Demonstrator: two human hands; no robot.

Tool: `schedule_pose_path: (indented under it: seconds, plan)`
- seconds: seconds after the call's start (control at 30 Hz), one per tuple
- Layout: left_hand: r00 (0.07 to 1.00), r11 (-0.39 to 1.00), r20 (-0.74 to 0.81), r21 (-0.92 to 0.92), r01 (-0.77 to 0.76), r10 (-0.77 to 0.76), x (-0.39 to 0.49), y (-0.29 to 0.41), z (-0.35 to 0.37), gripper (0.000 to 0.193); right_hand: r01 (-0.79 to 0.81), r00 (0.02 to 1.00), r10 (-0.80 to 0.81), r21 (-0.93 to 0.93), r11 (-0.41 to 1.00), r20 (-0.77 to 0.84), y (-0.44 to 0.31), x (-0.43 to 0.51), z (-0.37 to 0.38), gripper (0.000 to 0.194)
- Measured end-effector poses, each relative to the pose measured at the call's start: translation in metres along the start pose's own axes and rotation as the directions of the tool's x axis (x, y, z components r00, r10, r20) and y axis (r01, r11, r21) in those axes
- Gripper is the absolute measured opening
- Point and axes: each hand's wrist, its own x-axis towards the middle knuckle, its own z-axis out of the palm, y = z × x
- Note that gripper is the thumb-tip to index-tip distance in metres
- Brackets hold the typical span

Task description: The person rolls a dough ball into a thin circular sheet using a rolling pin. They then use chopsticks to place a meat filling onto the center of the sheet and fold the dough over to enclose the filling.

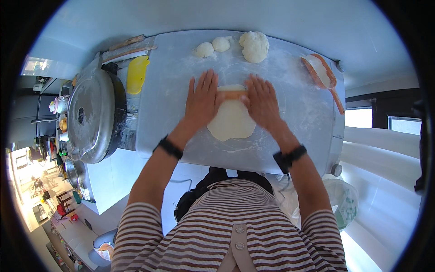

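A wooden rolling pin (232, 95) lies across the upper part of a flattened sheet of dough (231, 124). Over its left end is my left hand (203, 98), fingers stretched forward and palm down on the pin. My right hand (263, 100) covers the other end the same way, its thumb by the near side of the pin. Most of both pin ends is hidden under the hands. The dough rests on a flour-dusted work surface (170, 112). Beyond my hands sit two small dough balls (205, 50) and a larger dough lump (255, 47).
An orange scoop (329, 73) holding flour lies at the far right. On the left are a yellow scraper (137, 75), wooden sticks (127, 42) and a round electric griddle (91, 115) with its lid down. A plastic bag (346, 204) stands below right.
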Motion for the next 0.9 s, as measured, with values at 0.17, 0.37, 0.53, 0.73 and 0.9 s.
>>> schedule_pose_path:
  seconds: [0.17,0.37,0.53,0.73,0.9]
  plan:
    - [0.999,0.999,0.019,-0.029,-0.031,0.031,-0.018,0.007,-0.010,0.070,0.023,1.000,-0.023,0.068,0.997,0.002,-0.009,-0.025,-0.009,0.057]
    - [0.993,0.964,0.079,-0.258,-0.060,0.083,-0.074,0.032,-0.039,0.068,0.020,1.000,-0.020,0.271,0.962,-0.003,-0.021,-0.079,-0.036,0.055]
    - [0.999,0.992,0.036,-0.129,0.010,-0.005,-0.053,0.019,-0.008,0.064,-0.098,0.994,0.101,0.059,0.993,-0.038,-0.017,-0.030,-0.016,0.053]
    - [0.958,0.955,0.255,-0.292,-0.056,0.134,-0.179,0.050,-0.017,0.063,0.033,0.999,-0.036,0.103,0.994,0.027,-0.046,-0.160,-0.033,0.051]
    - [0.980,0.924,0.130,-0.371,-0.091,0.149,-0.157,0.043,-0.040,0.064,-0.068,0.996,0.043,0.345,0.936,0.080,-0.046,-0.153,-0.041,0.038]
